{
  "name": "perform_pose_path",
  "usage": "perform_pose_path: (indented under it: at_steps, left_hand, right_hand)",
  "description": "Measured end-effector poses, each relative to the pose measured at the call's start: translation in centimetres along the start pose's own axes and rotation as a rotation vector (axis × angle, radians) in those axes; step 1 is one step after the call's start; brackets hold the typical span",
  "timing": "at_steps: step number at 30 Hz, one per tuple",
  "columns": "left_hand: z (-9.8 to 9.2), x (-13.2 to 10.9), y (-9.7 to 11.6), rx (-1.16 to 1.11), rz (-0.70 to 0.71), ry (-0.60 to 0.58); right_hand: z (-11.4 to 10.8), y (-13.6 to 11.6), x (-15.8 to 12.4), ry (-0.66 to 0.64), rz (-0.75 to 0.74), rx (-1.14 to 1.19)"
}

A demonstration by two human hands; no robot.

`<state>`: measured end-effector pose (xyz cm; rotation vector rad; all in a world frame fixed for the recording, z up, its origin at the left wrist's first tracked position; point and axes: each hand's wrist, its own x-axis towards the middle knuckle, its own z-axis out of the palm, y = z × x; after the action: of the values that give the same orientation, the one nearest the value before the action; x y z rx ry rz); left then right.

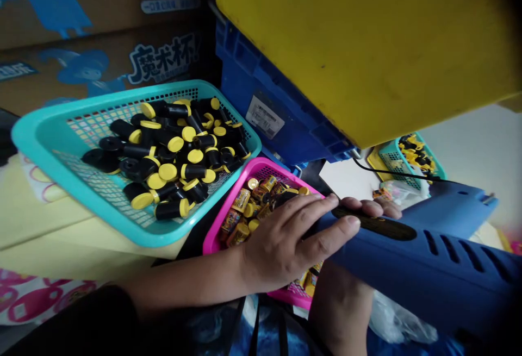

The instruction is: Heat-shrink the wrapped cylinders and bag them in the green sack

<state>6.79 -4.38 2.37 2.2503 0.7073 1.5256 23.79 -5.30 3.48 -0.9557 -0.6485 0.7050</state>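
Note:
A blue heat gun (432, 269) with slotted vents and a dark label reaches in from the right, close to the camera. My left hand (285, 242) lies across its left end, one finger on the label and the others along the far edge. Behind the gun's body comes my right hand (371, 207), its bent fingertips showing over the far side and its palm hidden. Under my left hand stands a pink basket (212, 239) of small yellow-capped bottles with printed wraps (241, 201). Whether a bottle is under my fingers, I cannot tell.
At left, a turquoise basket (134, 232) holds several black bottles (138, 150) with yellow caps. A blue crate (244, 79) with a yellow surface (367, 35) rises ahead. Printed cartons (101, 35) stand behind. Farther right are another basket (393, 156) and clear plastic bags (399, 318).

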Motion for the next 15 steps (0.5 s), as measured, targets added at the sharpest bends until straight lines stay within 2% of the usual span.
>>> perform_pose_path:
  at_steps: [3,6,8,11,15]
  left_hand:
    - [-1.0,-0.5,0.1,-0.061,0.106,0.023]
    - [-2.6,-2.8,-1.1,-0.157,0.219,0.019]
    - [-3.8,-5.2,-2.4,-0.14,0.159,-0.041]
    - [-5.4,-8.8,-4.1,-0.063,-0.019,-0.139]
    - [-6.3,-11.6,-4.7,0.075,-0.168,-0.163]
  right_hand:
    - [0.7,-0.9,-0.1,0.011,0.046,0.017]
    - [0.4,-2.2,0.5,0.052,0.05,0.043]
    - [0.0,-3.0,0.9,0.086,0.028,0.055]
    - [-0.1,-3.7,1.0,0.125,-0.007,0.042]
    - [0.8,-4.0,1.1,0.188,-0.07,-0.026]
